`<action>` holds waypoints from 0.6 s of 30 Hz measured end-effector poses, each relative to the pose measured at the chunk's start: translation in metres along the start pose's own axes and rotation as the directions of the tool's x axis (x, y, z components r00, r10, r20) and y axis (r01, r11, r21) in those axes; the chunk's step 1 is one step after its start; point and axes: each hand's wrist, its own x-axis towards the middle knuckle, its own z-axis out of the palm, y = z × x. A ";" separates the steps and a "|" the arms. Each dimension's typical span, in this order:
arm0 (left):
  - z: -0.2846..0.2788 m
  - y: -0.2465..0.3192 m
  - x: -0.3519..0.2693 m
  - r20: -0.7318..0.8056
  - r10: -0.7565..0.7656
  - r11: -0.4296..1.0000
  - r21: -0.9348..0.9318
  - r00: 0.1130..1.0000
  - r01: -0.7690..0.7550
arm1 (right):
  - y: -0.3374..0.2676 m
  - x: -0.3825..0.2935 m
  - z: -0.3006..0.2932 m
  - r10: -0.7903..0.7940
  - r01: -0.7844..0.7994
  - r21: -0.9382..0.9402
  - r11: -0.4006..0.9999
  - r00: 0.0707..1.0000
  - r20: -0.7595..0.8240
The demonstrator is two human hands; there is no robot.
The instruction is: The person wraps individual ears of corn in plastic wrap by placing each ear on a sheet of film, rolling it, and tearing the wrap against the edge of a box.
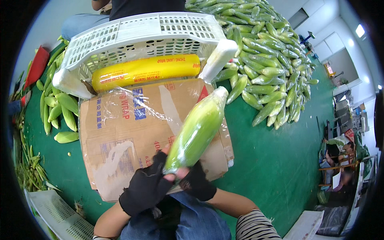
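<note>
A husked-on ear of corn [196, 129] in clear plastic film is held slantwise above a flattened cardboard box [120, 129]. Both my hands wear black fingerless gloves. My left hand [148, 180] grips the ear's lower end from the left, and my right hand [195, 181] closes on the same end from the right. Beyond the cardboard, a yellow roll of plastic wrap [147, 70] lies across the front of a white plastic crate [132, 27] tipped on its side. Loose film [129, 105] clings to the cardboard near the roll.
Film-wrapped corn [264, 63] is heaped at the back right on the green floor [270, 168]. Unwrapped ears [60, 105] lie at left, near a red scoop [37, 67]. Another white crate [61, 213] stands lower left. A person [147, 9] sits beyond the crate; others are at far right.
</note>
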 end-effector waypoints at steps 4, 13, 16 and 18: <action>-0.009 -0.017 -0.007 -0.123 0.237 0.938 0.288 0.964 -0.194 | -0.045 0.059 -0.062 -0.086 0.122 0.190 0.974 0.978 -0.189; -0.003 -0.061 -0.014 -0.363 0.267 0.817 0.577 0.893 -0.009 | -0.302 0.235 -0.199 -0.813 -0.003 -0.896 -0.444 0.422 0.402; -0.032 -0.080 -0.045 -0.445 0.184 0.749 0.641 0.877 0.168 | -0.210 0.178 -0.122 -0.683 0.365 -0.895 -0.256 0.587 0.434; -0.046 -0.094 -0.049 -0.438 0.158 0.725 0.660 0.885 0.197 | -0.151 0.122 -0.114 -0.463 0.449 -0.839 -0.308 0.699 0.545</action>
